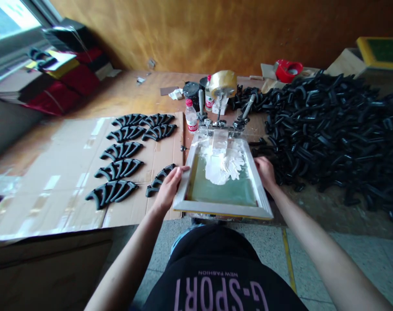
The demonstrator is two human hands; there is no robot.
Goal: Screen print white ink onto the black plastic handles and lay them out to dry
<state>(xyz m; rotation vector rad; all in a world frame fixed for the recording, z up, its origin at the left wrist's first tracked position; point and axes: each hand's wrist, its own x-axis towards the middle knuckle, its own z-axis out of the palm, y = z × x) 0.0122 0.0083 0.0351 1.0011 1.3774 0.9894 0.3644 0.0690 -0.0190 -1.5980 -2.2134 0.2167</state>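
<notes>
A screen printing frame (222,210) with a pale metal rim and green mesh (222,194) is mounted on a clamp stand (220,124). White ink (220,170) is smeared over the mesh's upper middle, below a pale squeegee-like block (220,141). My left hand (167,190) holds the frame's left side, one finger stretched along the rim. Around the right side curls my right hand (265,172), its fingertips partly hidden. Beside my left hand a curved, ribbed black plastic part (160,179) lies on cardboard. What lies under the frame is hidden.
Several similar black parts (113,193) lie in rows on the cardboard (63,172) at left. At right is a large heap of black parts (329,134). Behind the frame stand a red-capped bottle (191,115), a tape roll (222,83) and a dark tub (191,93).
</notes>
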